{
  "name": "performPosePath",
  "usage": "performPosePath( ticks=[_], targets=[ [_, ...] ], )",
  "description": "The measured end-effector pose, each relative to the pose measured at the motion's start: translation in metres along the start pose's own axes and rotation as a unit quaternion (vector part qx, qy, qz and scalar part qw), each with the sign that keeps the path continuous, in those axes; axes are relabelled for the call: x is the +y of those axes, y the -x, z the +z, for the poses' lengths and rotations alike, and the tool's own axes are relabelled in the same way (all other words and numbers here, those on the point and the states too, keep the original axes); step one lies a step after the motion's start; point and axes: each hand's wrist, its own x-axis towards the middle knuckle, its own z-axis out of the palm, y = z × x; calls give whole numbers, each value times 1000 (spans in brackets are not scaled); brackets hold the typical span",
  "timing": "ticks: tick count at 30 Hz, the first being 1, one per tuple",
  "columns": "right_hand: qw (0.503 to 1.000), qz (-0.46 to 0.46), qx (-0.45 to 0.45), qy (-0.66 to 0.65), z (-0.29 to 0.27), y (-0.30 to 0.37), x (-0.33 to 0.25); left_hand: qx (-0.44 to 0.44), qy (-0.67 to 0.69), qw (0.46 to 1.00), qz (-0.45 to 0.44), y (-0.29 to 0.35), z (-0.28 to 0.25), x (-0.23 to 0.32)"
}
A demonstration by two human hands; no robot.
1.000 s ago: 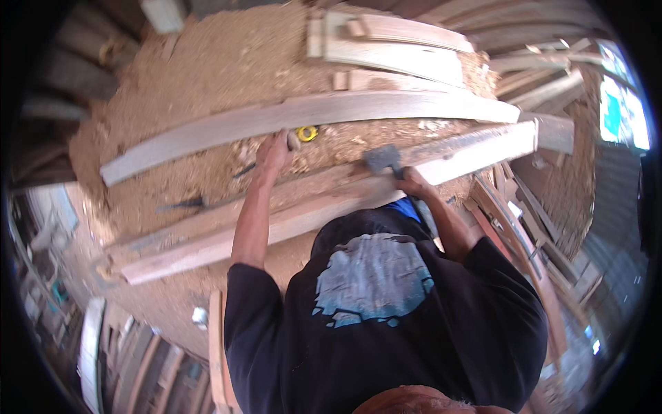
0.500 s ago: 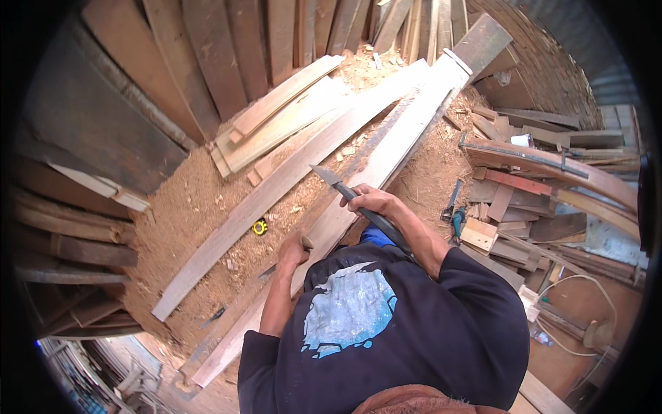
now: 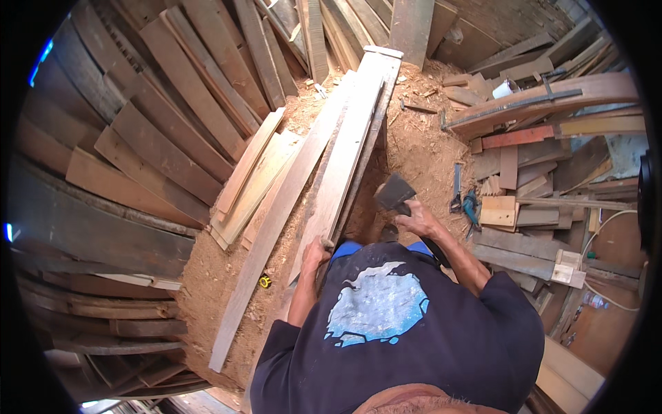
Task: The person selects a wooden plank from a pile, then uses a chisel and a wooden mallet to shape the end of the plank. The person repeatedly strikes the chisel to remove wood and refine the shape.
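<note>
A long pale plank (image 3: 343,162) runs away from me along a narrow raised bench. My left hand (image 3: 316,252) is closed on its near part, the fingers curled at the edge. To the right of the plank, clear of the wood, my right hand (image 3: 418,221) grips a hatchet (image 3: 395,192). Its broad dark head is turned flat toward view, and the dark handle runs back under my right forearm. Left of the bench, a second long board (image 3: 272,228) lies slanted over the shavings.
Shorter boards (image 3: 255,183) lie beyond that board, near a yellow tape measure (image 3: 265,281). Dark planks (image 3: 158,138) lean along the left and back. On the right are a teal power tool (image 3: 470,205), a curved beam (image 3: 545,103), a white cup (image 3: 505,88) and stacked offcuts (image 3: 500,210).
The view has turned, so the plank looks steeper. The hatchet has gone from over the plank to its right side, now showing its flat face. My left hand stays at the plank.
</note>
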Motion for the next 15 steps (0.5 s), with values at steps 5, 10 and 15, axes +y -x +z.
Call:
performPosePath(
  ticks=[5, 10, 15],
  targets=[
    [960, 208, 91, -165, -13, 45, 82, -8, 29, 993, 114, -48, -28, 63],
    [944, 242, 155, -163, -24, 61, 115, 31, -29, 984, 173, -127, -58, 119],
    [945, 232, 205, -106, -52, 22, 114, 58, -56, 964, 253, -252, -90, 202]
  ],
)
